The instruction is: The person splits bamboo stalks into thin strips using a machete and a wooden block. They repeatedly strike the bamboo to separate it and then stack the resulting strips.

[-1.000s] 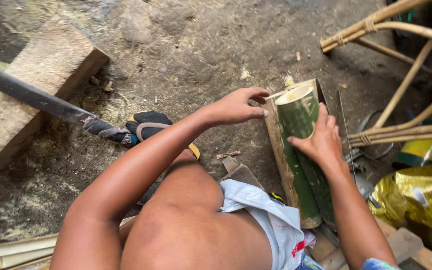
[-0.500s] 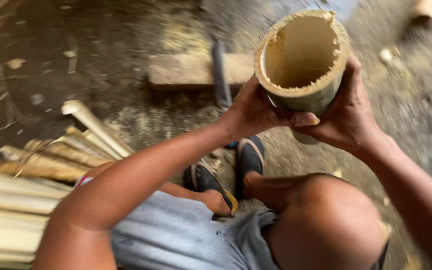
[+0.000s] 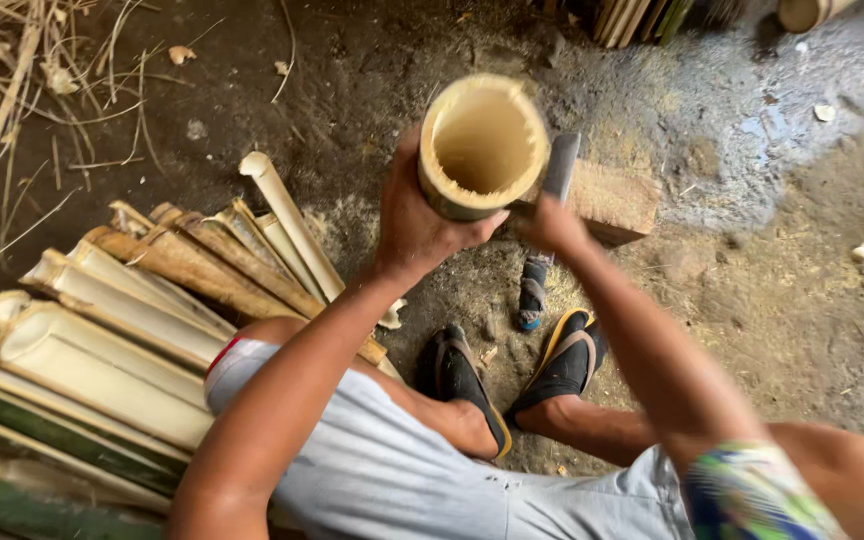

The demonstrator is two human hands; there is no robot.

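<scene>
Head view: left hand (image 3: 414, 225) and right hand (image 3: 549, 225) both grasp hollow pale-yellow bamboo tube (image 3: 482, 145) upright over sandalled feet (image 3: 512, 370); a loosened grip likely drops it on toes.

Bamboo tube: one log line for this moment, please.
left hand: grips bamboo tube | right hand: on tube's side | tube: upright, open end up | behind: wood block, split bamboo left

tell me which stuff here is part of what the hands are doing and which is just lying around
In use:
- hollow bamboo tube, held upright
- left hand, gripping the tube's side
- right hand, at the tube's other side

Lying about:
- split bamboo slats piled on the left
- big knife resting on the wooden block
- dry stalks at top left
</scene>
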